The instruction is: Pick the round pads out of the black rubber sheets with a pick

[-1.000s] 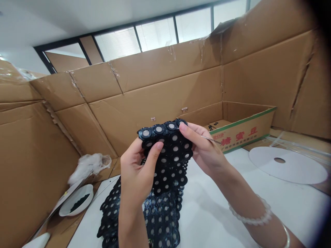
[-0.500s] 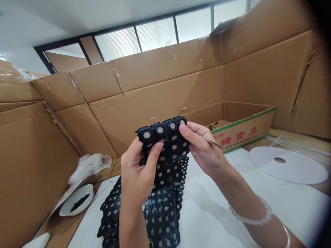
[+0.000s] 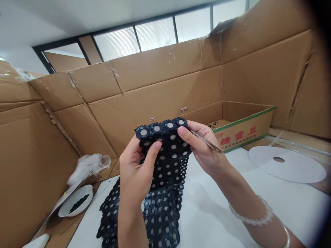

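A long black sheet of joined round pieces (image 3: 165,175), each with a pale grey disc in its middle, runs from my hands down onto the white tabletop. My left hand (image 3: 139,168) pinches its raised end from the left, thumb on the front face. At the right corner, my right hand (image 3: 204,148) grips the same end between thumb and fingers. A slim metal tool (image 3: 207,142) is also tucked in my right hand, its rounded end pointing down to the right; its other end is hidden.
Cardboard walls (image 3: 165,82) surround the work surface. An open carton (image 3: 245,131) with green edging stands at the back right, near a white disc with a centre hole (image 3: 287,165). At left are a white bowl (image 3: 86,198) with dark green bits and crumpled clear plastic (image 3: 88,167).
The sheet's raised end has tilted slightly, so its top row faces me more directly. The metal tool's rounded end has dipped a little. Both hands keep their hold.
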